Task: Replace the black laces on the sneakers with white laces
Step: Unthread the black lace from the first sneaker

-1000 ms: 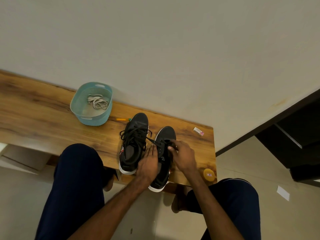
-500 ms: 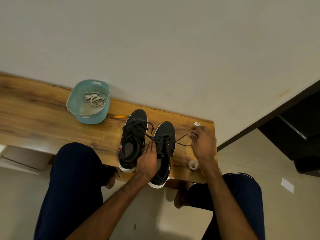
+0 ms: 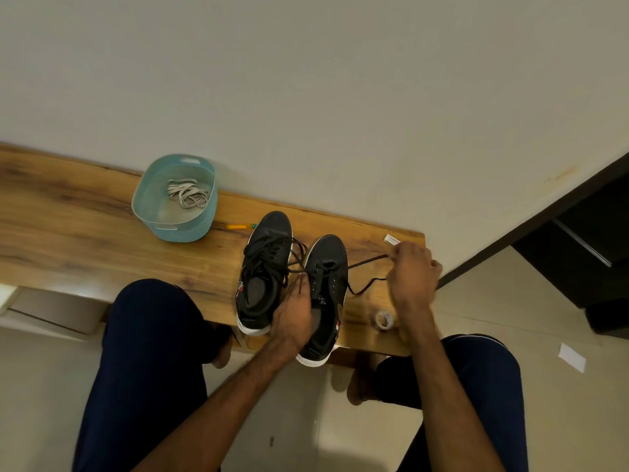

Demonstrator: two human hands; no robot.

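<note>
On the bench [image 3: 68, 233], the left hand [image 3: 292, 318] lies flat on the right-side sneaker [image 3: 326, 257] while the right hand [image 3: 413, 270], at its three o'clock, pinches its black lace [image 3: 366, 262] drawn sideways, with a tape roll [image 3: 384, 320] at five o'clock and white laces [image 3: 187, 195] in the teal basket [image 3: 177, 231] at ten.

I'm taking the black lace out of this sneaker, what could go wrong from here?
The sneaker overhangs the table edge; a tug by the right hand on the black lace might drag it off unless the left hand holds it down. The other sneaker's lace crosses toward this one and could snag. Your wrist could knock the tape roll off.
</note>
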